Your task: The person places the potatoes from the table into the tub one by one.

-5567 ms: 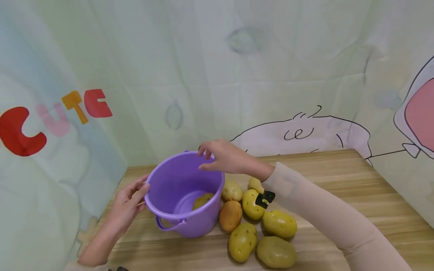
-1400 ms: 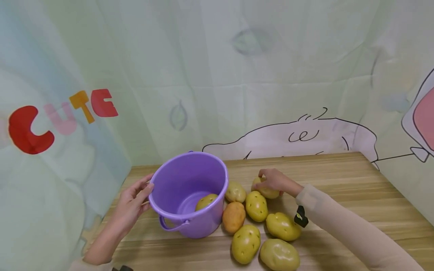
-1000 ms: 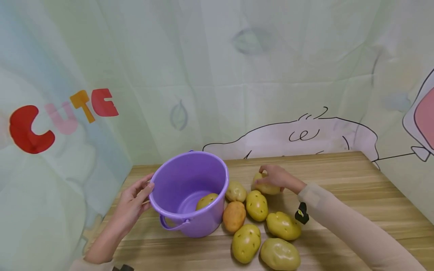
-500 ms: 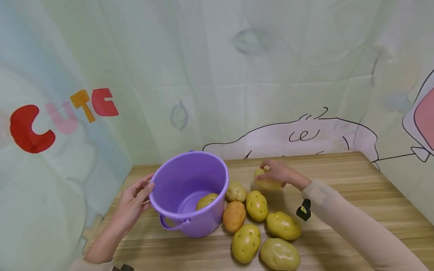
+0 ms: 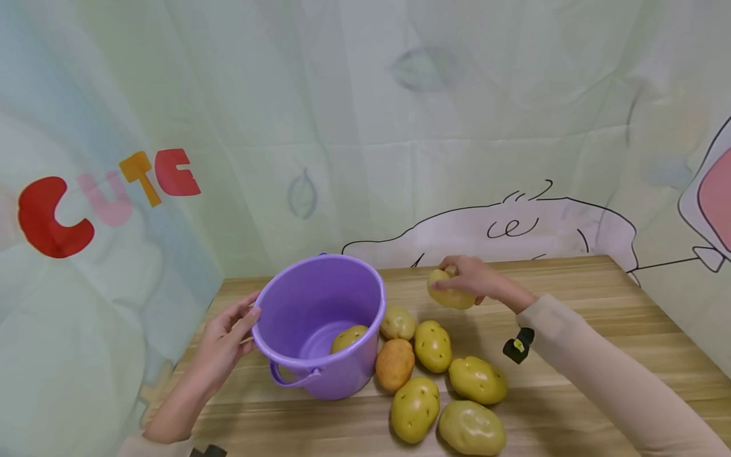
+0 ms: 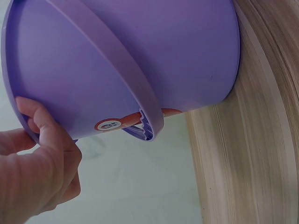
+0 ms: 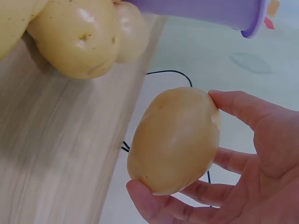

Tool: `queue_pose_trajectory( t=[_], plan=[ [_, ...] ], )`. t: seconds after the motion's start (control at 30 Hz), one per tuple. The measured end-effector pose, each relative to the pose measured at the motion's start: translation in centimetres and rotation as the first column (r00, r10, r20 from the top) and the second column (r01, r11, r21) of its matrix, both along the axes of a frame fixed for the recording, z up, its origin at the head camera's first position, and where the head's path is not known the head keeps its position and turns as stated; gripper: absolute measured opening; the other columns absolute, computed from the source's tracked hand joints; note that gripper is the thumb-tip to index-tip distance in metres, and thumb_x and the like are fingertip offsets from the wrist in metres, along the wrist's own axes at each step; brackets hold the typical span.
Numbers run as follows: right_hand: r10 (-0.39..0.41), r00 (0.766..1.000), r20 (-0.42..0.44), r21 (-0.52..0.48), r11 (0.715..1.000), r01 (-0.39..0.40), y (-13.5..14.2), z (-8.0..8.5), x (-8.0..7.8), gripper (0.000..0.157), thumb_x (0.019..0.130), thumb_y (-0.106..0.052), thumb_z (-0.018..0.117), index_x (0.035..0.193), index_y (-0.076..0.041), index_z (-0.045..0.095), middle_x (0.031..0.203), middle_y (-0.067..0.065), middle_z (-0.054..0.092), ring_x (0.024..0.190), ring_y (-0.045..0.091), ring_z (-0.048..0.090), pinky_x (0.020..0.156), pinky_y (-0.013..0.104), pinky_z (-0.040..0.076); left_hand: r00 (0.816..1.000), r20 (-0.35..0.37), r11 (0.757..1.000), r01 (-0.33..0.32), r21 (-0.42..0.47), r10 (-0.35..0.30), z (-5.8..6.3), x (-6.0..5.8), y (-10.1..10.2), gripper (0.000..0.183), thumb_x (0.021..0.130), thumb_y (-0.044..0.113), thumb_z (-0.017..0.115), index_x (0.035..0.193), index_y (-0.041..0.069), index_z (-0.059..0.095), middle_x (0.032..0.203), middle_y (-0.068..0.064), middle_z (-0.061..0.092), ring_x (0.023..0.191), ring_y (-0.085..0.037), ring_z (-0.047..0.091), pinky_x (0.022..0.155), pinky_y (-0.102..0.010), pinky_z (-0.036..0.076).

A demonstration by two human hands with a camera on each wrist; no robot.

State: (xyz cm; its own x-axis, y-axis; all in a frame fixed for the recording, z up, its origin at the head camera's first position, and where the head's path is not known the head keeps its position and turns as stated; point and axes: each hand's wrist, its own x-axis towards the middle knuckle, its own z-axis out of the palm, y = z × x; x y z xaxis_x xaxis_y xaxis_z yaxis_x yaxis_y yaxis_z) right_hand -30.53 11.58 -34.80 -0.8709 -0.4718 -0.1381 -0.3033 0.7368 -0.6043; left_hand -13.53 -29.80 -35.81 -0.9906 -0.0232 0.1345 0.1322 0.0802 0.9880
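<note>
A purple bucket (image 5: 337,377) stands on the wooden table, its mouth leaning toward me, with one potato (image 5: 347,339) visible inside. My left hand (image 5: 225,336) pinches the bucket's left rim between thumb and fingers; the left wrist view shows the fingers on the outer wall, above the hanging handle (image 6: 133,77). To the bucket's right, my right hand (image 5: 476,279) grips a pale yellow potato (image 7: 175,140) and holds it above the table. Thumb and fingertips press on opposite ends of this potato.
Several more potatoes lie right of the bucket, among them a brownish one (image 5: 394,365) against its wall and a pale one (image 5: 472,428) nearest me. A printed curtain (image 5: 365,127) hangs behind the table (image 5: 571,304).
Earlier my right hand was loose over the bucket's mouth. It then took hold of the potato at the back and has raised it off the table. My left hand stays on the rim.
</note>
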Motion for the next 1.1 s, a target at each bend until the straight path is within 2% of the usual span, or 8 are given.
queue_pose_trajectory(
  t=[0.3, 0.53, 0.8, 1.1],
  plan=[
    [0.01, 1.0, 0.012, -0.025, 1.0, -0.01, 0.2, 1.1, 0.0, 0.056, 0.092, -0.04, 0.069, 0.132, -0.004, 0.056, 0.112, 0.023, 0.065, 0.078, 0.025, 0.062, 0.048, 0.036, 0.058, 1.0, 0.008, 1.0, -0.004, -0.009, 0.004, 0.0, 0.0, 0.0, 0.055, 0.107, 0.018, 0.048, 0.15, -0.011, 0.029, 0.108, -0.014, 0.047, 0.089, -0.009, 0.062, 0.071, -0.019, 0.058],
    [0.031, 0.999, -0.016, -0.033, 0.999, -0.032, -0.1, 2.7, 0.2, 0.056, 0.092, -0.04, 0.07, 0.132, -0.005, 0.055, 0.112, 0.025, 0.062, 0.082, 0.027, 0.063, 0.048, 0.035, 0.059, 1.0, 0.004, 1.0, 0.003, -0.012, -0.003, 0.1, 0.0, 0.0, 0.056, 0.108, 0.019, 0.047, 0.15, -0.011, 0.028, 0.111, -0.016, 0.047, 0.093, -0.012, 0.063, 0.074, -0.021, 0.059],
    [0.064, 0.998, -0.009, -0.067, 0.996, -0.065, -0.7, 4.7, 0.7, 0.055, 0.093, -0.041, 0.069, 0.133, -0.007, 0.054, 0.115, 0.025, 0.063, 0.084, 0.028, 0.064, 0.053, 0.038, 0.06, 1.0, 0.001, 1.0, -0.001, -0.007, 0.001, 0.1, 0.0, -0.1, 0.056, 0.108, 0.019, 0.048, 0.151, -0.011, 0.028, 0.111, -0.016, 0.048, 0.093, -0.013, 0.064, 0.076, -0.023, 0.06],
    [0.095, 0.995, -0.022, -0.076, 0.992, -0.097, -1.3, 6.0, 1.1, 0.054, 0.094, -0.041, 0.068, 0.134, -0.007, 0.054, 0.115, 0.025, 0.062, 0.082, 0.027, 0.064, 0.053, 0.037, 0.06, 1.0, 0.004, 1.0, 0.0, -0.005, 0.0, 0.0, 0.0, -0.1, 0.056, 0.108, 0.019, 0.048, 0.15, -0.011, 0.029, 0.111, -0.016, 0.048, 0.093, -0.012, 0.064, 0.074, -0.021, 0.059]
  ],
)
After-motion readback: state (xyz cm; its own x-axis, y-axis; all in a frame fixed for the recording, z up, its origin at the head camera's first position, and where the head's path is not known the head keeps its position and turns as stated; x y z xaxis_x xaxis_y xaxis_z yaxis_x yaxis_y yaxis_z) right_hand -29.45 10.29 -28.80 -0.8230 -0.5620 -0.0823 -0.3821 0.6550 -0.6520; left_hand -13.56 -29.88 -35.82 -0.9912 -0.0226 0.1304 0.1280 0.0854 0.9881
